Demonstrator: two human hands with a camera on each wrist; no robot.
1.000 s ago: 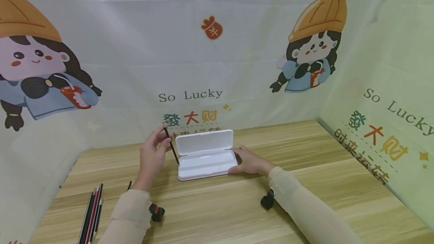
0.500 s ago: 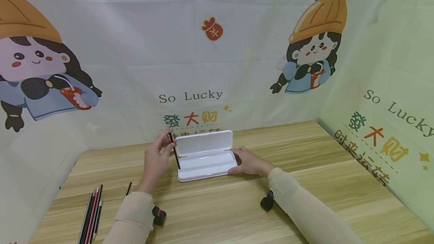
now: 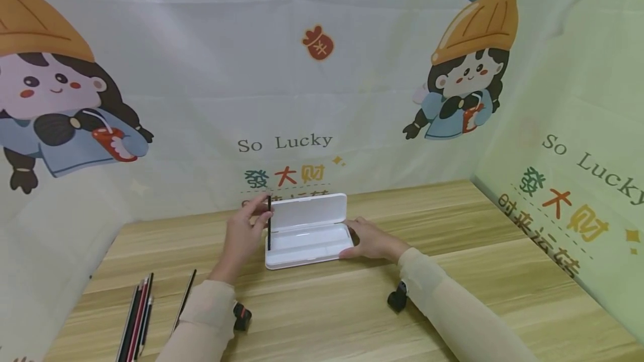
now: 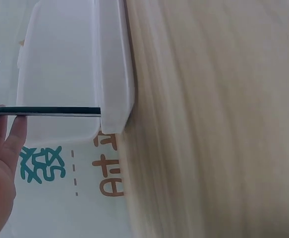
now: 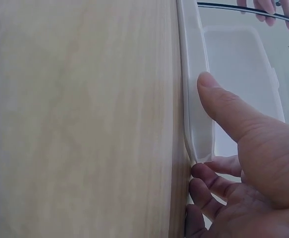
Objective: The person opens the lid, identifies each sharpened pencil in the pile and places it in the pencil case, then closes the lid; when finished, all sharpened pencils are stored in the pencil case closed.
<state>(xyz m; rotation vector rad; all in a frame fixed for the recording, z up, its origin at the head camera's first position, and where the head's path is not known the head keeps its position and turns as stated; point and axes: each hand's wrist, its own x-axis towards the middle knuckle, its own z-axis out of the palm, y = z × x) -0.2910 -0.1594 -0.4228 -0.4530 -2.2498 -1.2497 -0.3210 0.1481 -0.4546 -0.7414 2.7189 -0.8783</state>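
Note:
A white pencil case stands on the table with its hinged lid raised against the back. My left hand pinches a black pencil near its top, between thumb and fingers. The pencil is nearly upright, its lower end at the left end of the case's tray. In the left wrist view the pencil meets the case's rim, and its far tip is hidden behind the wall. My right hand holds the case's right end; the right wrist view shows its thumb over the front wall and fingers around the corner.
Several pencils, black and dark red, lie in a bundle at the table's front left. One more dark pencil lies beside the left sleeve. A printed cloth hangs behind the table and along its sides.
My left hand has moved right with the pencil, which has gone from leaning to nearly upright, its lower end now over the case's left end. The right hand has kept its hold.

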